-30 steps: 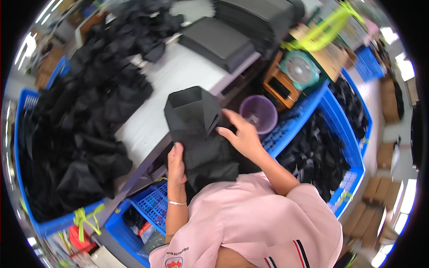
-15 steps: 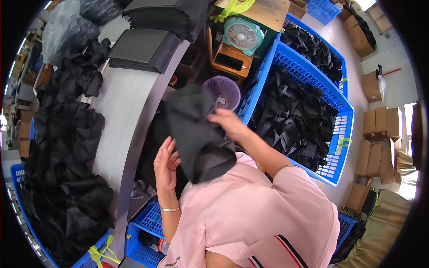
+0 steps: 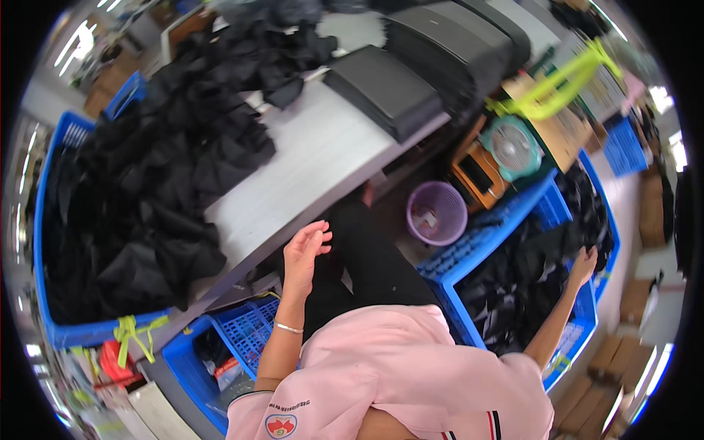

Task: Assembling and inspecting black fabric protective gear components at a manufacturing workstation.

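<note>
My left hand point(image 3: 303, 251) is raised over my lap near the table edge, fingers loosely bent and apart, with nothing in it. Out to the right, my right hand point(image 3: 583, 267) reaches over a blue crate point(image 3: 460, 312) filled with black fabric pieces point(image 3: 506, 297). Its fingers are closed at the edge of a black fabric piece point(image 3: 546, 242), which spans the rim between this crate and the one behind; the fingertips are partly hidden. Stacked black fabric panels point(image 3: 389, 88) lie on the grey table point(image 3: 293, 161).
A heap of black fabric point(image 3: 139, 191) fills a blue crate point(image 3: 88, 336) left of the table. Ahead are a purple basket point(image 3: 438, 214), a teal fan point(image 3: 512, 147) and a phone point(image 3: 478, 173) on a wooden stand. Another blue crate point(image 3: 192, 352) stands low at the left.
My right hand has carried the black fabric piece from in front of my chest out over the right crate. My left hand stays raised without it. The view has turned left.
</note>
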The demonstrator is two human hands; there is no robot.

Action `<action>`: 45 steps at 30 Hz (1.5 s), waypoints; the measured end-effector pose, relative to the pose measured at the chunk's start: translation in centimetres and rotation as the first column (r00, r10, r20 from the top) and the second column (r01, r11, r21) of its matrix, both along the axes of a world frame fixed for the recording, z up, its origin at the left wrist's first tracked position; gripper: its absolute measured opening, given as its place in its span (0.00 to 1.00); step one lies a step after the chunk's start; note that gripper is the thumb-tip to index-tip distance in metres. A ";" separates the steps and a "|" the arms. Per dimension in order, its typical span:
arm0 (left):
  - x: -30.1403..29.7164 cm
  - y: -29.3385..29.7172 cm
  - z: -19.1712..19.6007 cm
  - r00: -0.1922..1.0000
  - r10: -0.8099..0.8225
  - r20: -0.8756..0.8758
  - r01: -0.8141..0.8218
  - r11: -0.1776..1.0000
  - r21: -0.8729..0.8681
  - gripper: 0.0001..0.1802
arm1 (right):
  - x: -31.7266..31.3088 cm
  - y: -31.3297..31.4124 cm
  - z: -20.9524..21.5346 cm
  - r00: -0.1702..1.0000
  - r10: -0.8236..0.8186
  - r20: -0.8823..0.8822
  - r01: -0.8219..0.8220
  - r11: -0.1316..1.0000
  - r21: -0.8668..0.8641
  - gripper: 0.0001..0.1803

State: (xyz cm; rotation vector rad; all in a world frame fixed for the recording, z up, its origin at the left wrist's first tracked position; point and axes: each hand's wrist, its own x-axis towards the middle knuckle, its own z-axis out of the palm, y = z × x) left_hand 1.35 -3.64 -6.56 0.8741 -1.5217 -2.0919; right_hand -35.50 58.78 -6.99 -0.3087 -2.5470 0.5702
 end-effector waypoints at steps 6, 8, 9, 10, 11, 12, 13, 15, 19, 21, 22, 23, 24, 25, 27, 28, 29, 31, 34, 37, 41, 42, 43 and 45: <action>-4.1 -9.3 2.5 0.879 0.463 -0.110 -0.431 0.677 -0.597 0.23 | 6.1 -26.4 -6.2 0.728 0.685 0.019 -0.656 0.704 -0.271 0.14; -6.6 -13.3 4.0 0.785 0.603 -0.143 -0.482 0.449 -0.752 0.31 | 10.5 -34.8 -5.2 0.513 0.858 -0.029 -0.854 0.507 -0.116 0.14; -7.4 -15.4 4.2 0.772 0.619 -0.146 -0.493 0.437 -0.753 0.31 | 13.1 -38.7 -3.4 0.410 0.912 0.026 -0.905 0.411 -0.111 0.15; -8.2 -17.1 4.2 0.709 0.692 -0.132 -0.482 0.341 -0.807 0.33 | 15.0 -41.8 -2.5 0.321 0.944 0.083 -0.947 0.318 0.042 0.14; -9.0 -18.7 3.8 0.640 0.758 -0.123 -0.459 0.249 -0.853 0.36 | 16.7 -44.4 -2.1 0.231 0.972 0.046 -0.971 0.228 0.073 0.15; -9.2 -20.2 2.8 0.630 0.768 -0.115 -0.412 0.206 -0.887 0.36 | 18.1 -46.7 -2.1 0.137 0.991 0.009 -0.990 0.137 0.042 0.16; -8.7 -21.2 1.3 0.697 0.713 -0.078 -0.448 0.348 -0.824 0.34 | 19.3 -48.9 -1.4 0.039 0.999 -0.025 -0.999 0.040 0.037 0.17; -8.2 -21.5 -0.3 0.771 0.628 -0.100 -0.459 0.441 -0.772 0.28 | 21.1 -52.4 0.6 -0.057 0.996 -0.075 -0.998 -0.054 0.042 0.18; -6.5 -14.1 2.2 0.900 0.429 -0.082 -0.329 0.542 -0.773 0.13 | 21.4 -56.6 3.3 -0.077 0.983 -0.167 -0.996 -0.083 -0.026 0.21; -4.9 -9.8 4.2 0.946 0.306 -0.106 -0.269 0.561 -0.783 0.11 | 21.2 -59.1 4.7 -0.142 0.976 -0.168 -0.990 -0.143 0.011 0.19; -4.3 -7.9 5.0 0.963 0.243 -0.120 -0.240 0.557 -0.795 0.10 | 21.2 -59.8 5.1 -0.201 0.965 -0.168 -0.979 -0.195 0.054 0.18; -3.7 -6.2 5.7 0.976 0.185 -0.117 -0.197 0.512 -0.836 0.09 | 21.5 -60.0 5.0 -0.212 0.953 0.217 -0.976 -0.196 -0.091 0.15; -3.1 -4.7 6.2 0.986 0.128 -0.109 -0.156 0.461 -0.873 0.08 | 21.8 -60.2 4.8 -0.244 0.789 0.564 -0.965 -0.141 -0.220 0.13; -2.6 -3.5 6.9 0.991 0.066 -0.113 -0.131 0.530 -0.837 0.07 | 22.0 -60.1 4.8 -0.249 0.785 0.568 -0.965 -0.148 -0.218 0.13; -1.6 -1.2 7.4 0.994 -0.033 -0.102 -0.057 0.643 -0.764 0.07 | 22.4 -60.7 4.7 -0.251 0.796 0.550 -0.966 -0.169 -0.195 0.13; -1.1 0.0 7.2 0.993 -0.090 -0.072 0.007 0.675 -0.738 0.08 | 22.1 -61.2 4.6 -0.253 0.803 0.539 -0.966 -0.181 -0.184 0.13; -0.6 1.6 6.3 0.988 -0.130 -0.084 0.034 0.712 -0.701 0.07 | 21.7 -61.7 4.5 -0.255 0.810 0.528 -0.966 -0.191 -0.173 0.13; 0.5 4.1 5.2 0.978 -0.192 -0.082 0.103 0.787 -0.609 0.07 | 22.3 -59.6 3.8 -0.263 0.821 0.507 -0.965 -0.215 -0.152 0.13; 1.9 6.6 5.4 0.954 -0.293 -0.060 0.231 0.848 -0.477 0.07 | 23.3 -56.2 3.3 -0.245 0.842 0.481 -0.969 -0.207 -0.131 0.13; 2.3 5.9 6.5 0.975 -0.188 -0.118 0.100 0.846 -0.524 0.20 | 22.9 -57.0 3.1 -0.217 0.865 0.452 -0.976 -0.183 -0.118 0.14; 0.7 0.7 6.1 0.986 0.108 -0.131 -0.169 0.665 -0.727 0.45 | 25.1 -55.0 2.3 -0.179 0.894 0.410 -0.984 -0.155 -0.093 0.14; 0.2 -0.2 5.4 0.988 0.104 -0.115 -0.154 0.740 -0.655 0.49 | 24.8 -56.0 2.4 -0.164 0.903 0.397 -0.986 -0.141 -0.089 0.14; 0.1 -0.8 5.8 0.990 0.014 -0.142 -0.088 0.842 -0.533 0.49 | 24.8 -54.8 2.2 -0.157 0.910 0.383 -0.987 -0.134 -0.086 0.14; 0.0 -1.2 7.1 0.985 -0.087 -0.146 0.005 0.873 -0.488 0.48 | 21.7 -56.1 2.5 -0.130 0.926 0.354 -0.991 -0.109 -0.079 0.14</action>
